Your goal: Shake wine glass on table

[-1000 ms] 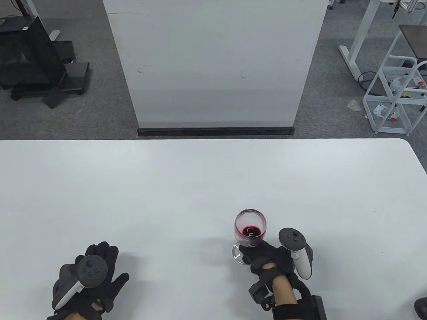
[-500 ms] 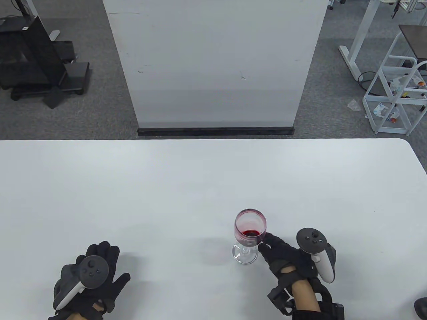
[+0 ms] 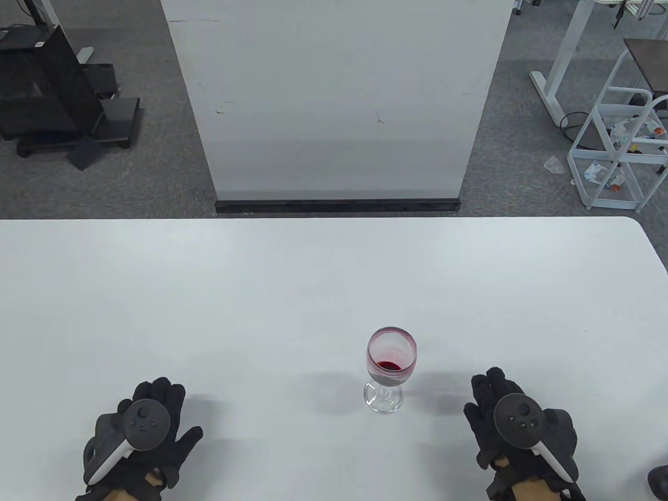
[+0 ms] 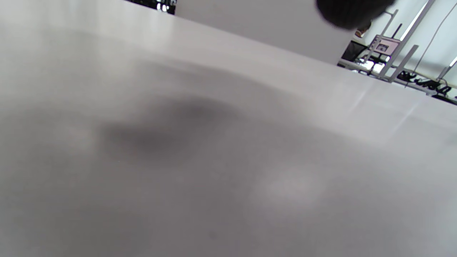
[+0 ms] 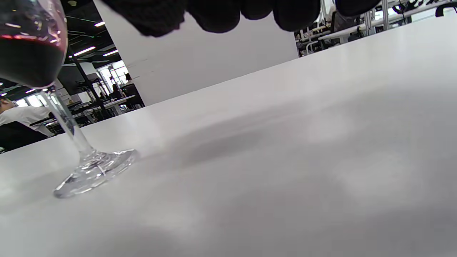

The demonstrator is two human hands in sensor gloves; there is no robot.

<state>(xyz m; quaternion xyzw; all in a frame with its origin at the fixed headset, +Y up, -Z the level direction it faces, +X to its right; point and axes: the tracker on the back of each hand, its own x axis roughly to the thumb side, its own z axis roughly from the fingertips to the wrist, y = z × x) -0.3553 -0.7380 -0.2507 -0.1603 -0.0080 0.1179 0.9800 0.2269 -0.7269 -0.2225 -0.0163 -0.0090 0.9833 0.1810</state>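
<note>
A clear wine glass (image 3: 390,365) with a little red wine stands upright on the white table (image 3: 313,271), near the front edge and right of centre. It also shows at the left of the right wrist view (image 5: 53,107), foot on the table. My right hand (image 3: 514,425) lies flat on the table to the right of the glass, apart from it and holding nothing. My left hand (image 3: 143,433) lies flat at the front left, far from the glass, holding nothing. Only a dark fingertip (image 4: 351,12) shows in the left wrist view.
A white panel (image 3: 334,99) stands on the floor beyond the table's far edge. A white wire rack (image 3: 621,146) and a black stand (image 3: 52,94) are off the table at the back.
My right hand has let go of the glass stem and moved right, then settled flat on the table. The glass stays upright in place. The left hand has not moved.
</note>
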